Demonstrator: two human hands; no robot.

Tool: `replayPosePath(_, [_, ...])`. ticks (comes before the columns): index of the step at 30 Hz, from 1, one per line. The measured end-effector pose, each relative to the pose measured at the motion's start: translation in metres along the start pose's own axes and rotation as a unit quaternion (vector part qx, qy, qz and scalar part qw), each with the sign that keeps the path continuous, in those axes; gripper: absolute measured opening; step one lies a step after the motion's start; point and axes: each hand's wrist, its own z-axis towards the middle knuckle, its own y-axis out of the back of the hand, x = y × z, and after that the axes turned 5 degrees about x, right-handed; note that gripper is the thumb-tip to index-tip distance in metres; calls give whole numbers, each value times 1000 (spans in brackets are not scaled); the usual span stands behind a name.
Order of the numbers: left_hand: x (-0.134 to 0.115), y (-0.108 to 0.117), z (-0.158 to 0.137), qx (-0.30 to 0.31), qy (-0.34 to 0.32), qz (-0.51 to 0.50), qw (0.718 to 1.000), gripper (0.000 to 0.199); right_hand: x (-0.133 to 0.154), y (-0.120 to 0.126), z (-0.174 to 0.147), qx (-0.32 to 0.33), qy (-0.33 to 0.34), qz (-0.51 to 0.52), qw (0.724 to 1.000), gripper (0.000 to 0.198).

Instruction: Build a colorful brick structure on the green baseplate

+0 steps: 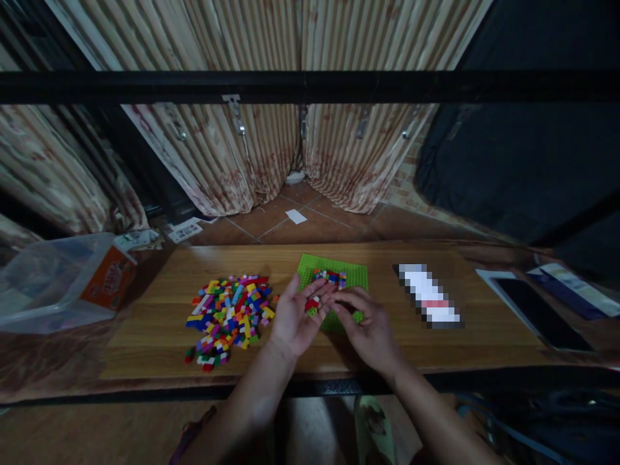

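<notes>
My left hand [295, 316] is turned palm up over the green studded baseplate [306, 263], its fingers stretched towards the right. Several small toy bricks [312, 305], red, white and green, lie in that palm. Close by its fingertips, my right hand [365, 326] has thumb and forefinger pinched together; whatever is between them is too small to make out. A bright green brick [358, 316] shows by the curled fingers of the right hand, and I cannot tell if it is held. Behind the hands, a block of multicoloured bricks [333, 278] sits on the baseplate, partly hidden.
Left of the hands a loose pile of coloured bricks [237, 310] covers part of the wooden tabletop [159, 310]. A blurred-out phone-like object [429, 296] lies to the right. A clear plastic tub [53, 278] stands far left; a dark flat device [542, 313] lies far right.
</notes>
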Motion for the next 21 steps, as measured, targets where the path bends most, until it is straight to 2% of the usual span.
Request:
replayPosePath(5, [0, 1, -1, 37, 27, -32, 998, 55, -1, 0, -2, 28, 47, -93, 994, 24])
replayPosePath(9, [1, -1, -3, 56, 46, -18, 997, 57, -2, -2, -1, 60, 78, -153, 983, 24])
replayPosePath(16, [6, -2, -1, 70, 56, -29, 996, 49, -5, 2, 0, 75, 57, -189, 977, 23])
replayPosePath(21, [7, -2, 0, 72, 82, -51, 993, 41, -7, 4, 1, 91, 64, -255, 961, 21])
